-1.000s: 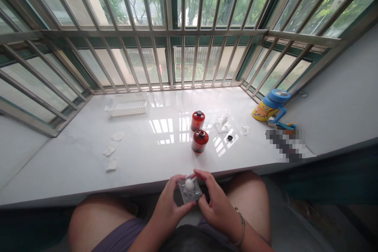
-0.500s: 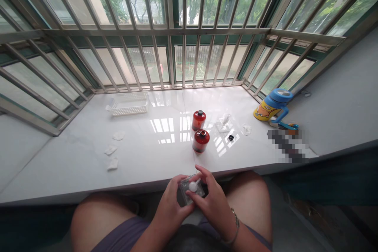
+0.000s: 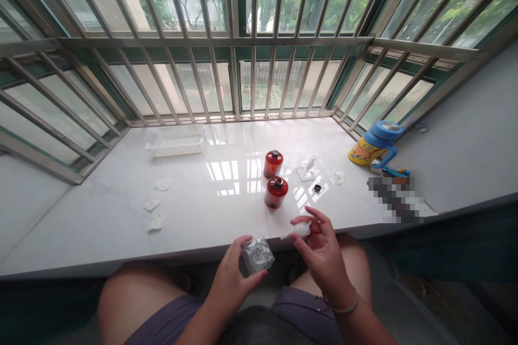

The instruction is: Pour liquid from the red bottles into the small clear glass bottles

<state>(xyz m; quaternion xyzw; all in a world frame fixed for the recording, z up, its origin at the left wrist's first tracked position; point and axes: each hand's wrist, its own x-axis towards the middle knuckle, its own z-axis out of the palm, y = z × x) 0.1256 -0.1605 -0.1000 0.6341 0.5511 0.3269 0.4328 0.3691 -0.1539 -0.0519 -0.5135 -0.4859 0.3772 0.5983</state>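
While my left hand [image 3: 237, 275] keeps its grip closed around the clear square box [image 3: 258, 254] above my lap, my right hand [image 3: 321, 250] pinches the small white stopper [image 3: 298, 229] just right of the box, its long axis pointing left toward the box.

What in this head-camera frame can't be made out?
- Pixelated patch, head view: mosaic blur hides what lies on the sill there.
- Small black ring: too small to identify.
- White piece in the right hand: partly covered by fingers.
- Clear square case in the left hand: contents indistinct through glare.
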